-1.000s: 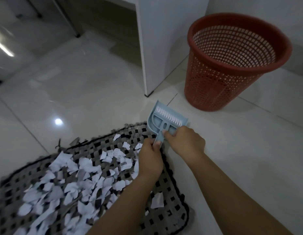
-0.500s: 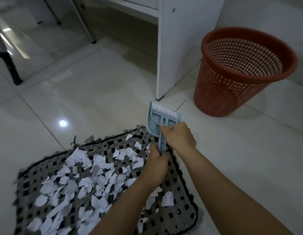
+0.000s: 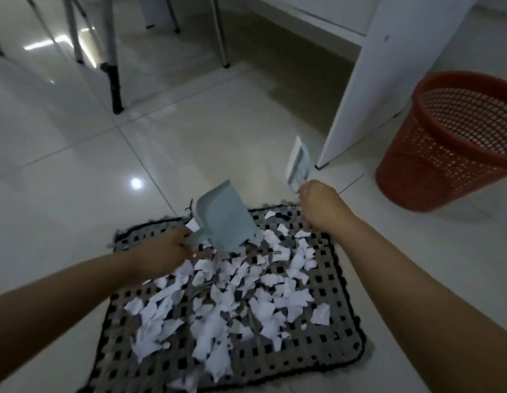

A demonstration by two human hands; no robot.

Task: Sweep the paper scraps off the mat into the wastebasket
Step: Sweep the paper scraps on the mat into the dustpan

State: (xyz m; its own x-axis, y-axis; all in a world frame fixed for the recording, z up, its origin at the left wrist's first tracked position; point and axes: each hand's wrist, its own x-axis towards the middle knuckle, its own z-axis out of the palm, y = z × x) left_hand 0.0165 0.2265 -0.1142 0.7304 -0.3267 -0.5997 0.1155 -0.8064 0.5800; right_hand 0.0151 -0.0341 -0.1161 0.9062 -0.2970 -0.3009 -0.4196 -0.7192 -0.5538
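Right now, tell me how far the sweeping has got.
Done: the left hand holds the dustpan and the right hand the brush, apart. In hand: nothing swept. Left: scraps cover the mat; the wastebasket looks empty.

A woven mat lies on a bare tiled floor, its middle thickly covered with paper scraps, while its near and right borders show open weave. To the mat's far right stands a red wastebasket, with open floor between them. A white cabinet panel rises just left of the wastebasket, beyond the mat's far right corner, and chair legs stand well beyond the mat's far left.
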